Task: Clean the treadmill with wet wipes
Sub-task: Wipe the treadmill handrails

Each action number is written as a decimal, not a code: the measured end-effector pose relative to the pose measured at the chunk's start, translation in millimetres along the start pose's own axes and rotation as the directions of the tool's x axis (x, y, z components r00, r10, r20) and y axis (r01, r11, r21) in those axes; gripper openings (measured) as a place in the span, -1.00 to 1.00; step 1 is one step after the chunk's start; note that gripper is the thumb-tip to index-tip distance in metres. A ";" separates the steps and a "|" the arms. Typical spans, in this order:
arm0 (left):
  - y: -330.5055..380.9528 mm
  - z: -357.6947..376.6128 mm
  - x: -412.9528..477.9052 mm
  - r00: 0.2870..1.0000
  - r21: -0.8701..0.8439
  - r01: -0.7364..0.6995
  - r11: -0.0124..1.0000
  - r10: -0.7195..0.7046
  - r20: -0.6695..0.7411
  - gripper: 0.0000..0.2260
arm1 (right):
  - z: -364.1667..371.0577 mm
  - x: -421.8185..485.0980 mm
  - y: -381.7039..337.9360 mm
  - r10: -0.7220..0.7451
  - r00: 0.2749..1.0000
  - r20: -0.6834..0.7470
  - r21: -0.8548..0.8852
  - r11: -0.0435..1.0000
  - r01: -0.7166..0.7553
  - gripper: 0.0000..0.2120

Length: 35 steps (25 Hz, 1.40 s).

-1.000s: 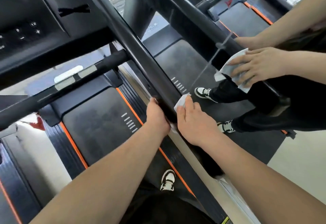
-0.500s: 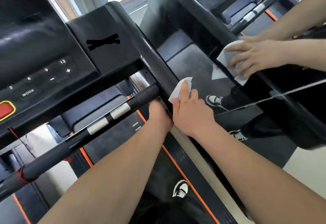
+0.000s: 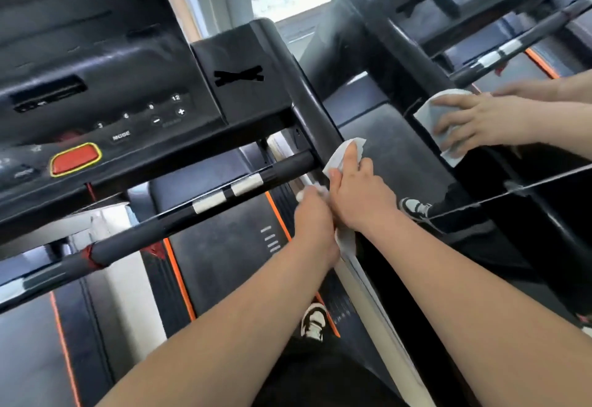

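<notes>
Treadmill (image 3: 221, 246), left and centre of frame. The right hand (image 3: 358, 196) holds a wet wipe (image 3: 344, 150) around the side rail (image 3: 301, 95); the left hand (image 3: 312, 217) clasps the rail beside it. Cleaning appears partway, with the console (image 3: 128, 63) probably still to do.

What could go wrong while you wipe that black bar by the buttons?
The wet wipe under the right hand sits near the console, so it might drip onto or bump the red button. The left hand grips the handrail right beside it, so the wipe could bunch up.
</notes>
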<state>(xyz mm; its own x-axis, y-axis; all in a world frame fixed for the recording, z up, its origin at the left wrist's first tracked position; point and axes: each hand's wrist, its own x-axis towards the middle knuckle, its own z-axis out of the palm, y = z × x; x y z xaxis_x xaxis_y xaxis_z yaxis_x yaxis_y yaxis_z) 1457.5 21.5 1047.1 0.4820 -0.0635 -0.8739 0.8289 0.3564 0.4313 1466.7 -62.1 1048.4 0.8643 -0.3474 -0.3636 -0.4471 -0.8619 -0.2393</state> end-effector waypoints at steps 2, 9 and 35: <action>26.8 -2.4 -12.5 0.994 -0.058 -0.110 0.992 0.111 0.014 -0.82 | 0.7 -6.3 5.6 -0.033 0.999 0.015 0.034 0.999 0.033 -0.36; 90.9 -40.0 -46.8 0.902 -0.186 -0.429 0.884 0.431 -0.034 -0.89 | 4.2 5.2 1.4 -0.162 0.984 -0.079 -0.009 0.987 0.162 -0.30; 132.5 -170.6 23.1 0.801 0.799 -0.239 -0.552 0.353 0.483 -0.56 | 19.3 32.8 -71.1 -0.616 0.787 0.022 -0.339 0.736 0.586 -0.60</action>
<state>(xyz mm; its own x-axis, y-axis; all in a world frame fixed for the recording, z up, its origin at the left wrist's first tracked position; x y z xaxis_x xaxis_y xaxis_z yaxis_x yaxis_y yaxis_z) 1530.1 226.3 1045.7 0.8161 -0.3754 -0.4394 -0.3455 -0.9264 0.1497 1522.4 -5.0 1036.1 0.9509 0.2657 -0.1585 0.2552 -0.9633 -0.0838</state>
